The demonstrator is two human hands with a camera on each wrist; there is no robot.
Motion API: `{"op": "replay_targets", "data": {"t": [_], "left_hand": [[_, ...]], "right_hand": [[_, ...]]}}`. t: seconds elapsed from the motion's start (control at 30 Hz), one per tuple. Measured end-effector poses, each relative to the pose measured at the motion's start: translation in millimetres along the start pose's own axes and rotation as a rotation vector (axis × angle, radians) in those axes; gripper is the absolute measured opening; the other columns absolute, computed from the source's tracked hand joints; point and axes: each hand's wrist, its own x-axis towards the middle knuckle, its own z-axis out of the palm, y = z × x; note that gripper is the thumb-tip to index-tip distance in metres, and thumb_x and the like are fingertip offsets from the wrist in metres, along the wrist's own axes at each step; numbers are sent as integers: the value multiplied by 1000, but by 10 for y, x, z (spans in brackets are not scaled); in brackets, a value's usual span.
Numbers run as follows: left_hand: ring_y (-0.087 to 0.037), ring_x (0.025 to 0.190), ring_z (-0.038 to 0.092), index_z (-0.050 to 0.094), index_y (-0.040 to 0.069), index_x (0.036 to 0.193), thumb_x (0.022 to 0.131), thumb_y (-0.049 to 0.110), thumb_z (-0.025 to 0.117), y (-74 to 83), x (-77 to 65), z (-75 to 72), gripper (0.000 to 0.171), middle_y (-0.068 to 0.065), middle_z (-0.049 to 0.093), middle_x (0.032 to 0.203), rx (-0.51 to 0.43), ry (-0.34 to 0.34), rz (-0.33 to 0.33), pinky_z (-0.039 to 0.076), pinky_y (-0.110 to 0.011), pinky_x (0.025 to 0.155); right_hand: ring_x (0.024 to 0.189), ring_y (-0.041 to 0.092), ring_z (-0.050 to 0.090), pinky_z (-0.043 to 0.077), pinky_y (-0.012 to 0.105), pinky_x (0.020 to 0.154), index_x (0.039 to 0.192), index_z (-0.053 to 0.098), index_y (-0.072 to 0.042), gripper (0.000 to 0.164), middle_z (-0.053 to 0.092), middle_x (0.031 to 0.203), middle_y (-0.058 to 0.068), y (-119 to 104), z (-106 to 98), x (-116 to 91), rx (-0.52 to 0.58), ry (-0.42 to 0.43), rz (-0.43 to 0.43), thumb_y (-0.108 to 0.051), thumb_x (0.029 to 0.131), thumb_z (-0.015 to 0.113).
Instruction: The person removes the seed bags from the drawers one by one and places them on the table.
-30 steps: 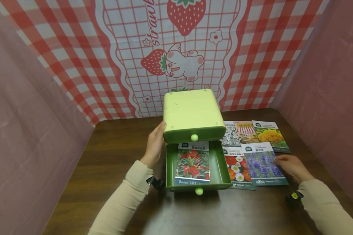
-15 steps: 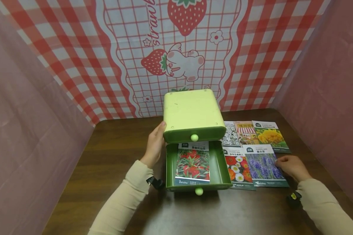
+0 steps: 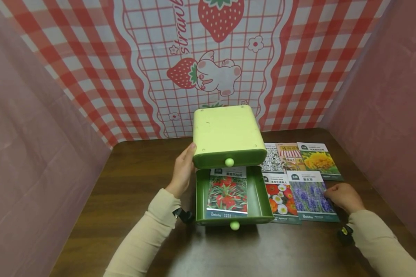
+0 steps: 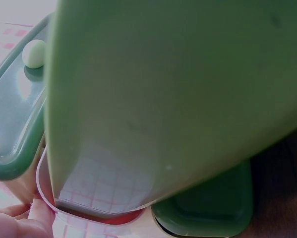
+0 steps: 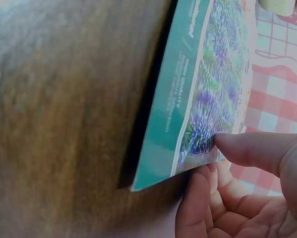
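My left hand (image 3: 182,171) rests against the left side of a pale green drawer box (image 3: 227,129), its fingertips at the edge. The lower drawer (image 3: 258,192) is pulled out, and a seed packet with red flowers (image 3: 227,194) lies in it. In the left wrist view the drawer's green wall (image 4: 163,99) fills most of the picture. At the right, my right hand (image 3: 344,197) pinches the right edge of a seed packet with purple flowers (image 3: 312,196). The right wrist view has the thumb (image 5: 247,151) on its printed face, fingers beneath, and its lower corner raised off the tabletop.
Beside the box lie more seed packets: orange-and-red poppies (image 3: 281,198), white flowers (image 3: 273,159), a striped-awning picture (image 3: 291,156) and yellow flowers (image 3: 319,159). The upper drawer (image 3: 215,161) is closed. A checked cloth (image 3: 305,77) hangs behind the dark wooden table (image 3: 138,173).
The purple-flower packet has shifted slightly toward the near edge of the table, with my right hand still pinching it. My left hand, the box and the other packets have stayed put.
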Motion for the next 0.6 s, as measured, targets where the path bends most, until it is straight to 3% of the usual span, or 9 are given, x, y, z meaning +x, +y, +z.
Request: {"op": "replay_targets", "data": {"t": [0.6], "left_hand": [[-26, 127, 55, 41, 8, 149, 102, 43, 48, 9, -6, -5, 59, -7, 43, 153, -3, -10, -11, 53, -34, 99]], "right_hand": [[73, 24, 53, 42, 30, 56, 97, 62, 11, 35, 58, 78, 12, 0, -9, -7, -14, -8, 5, -23, 89, 60]]}}
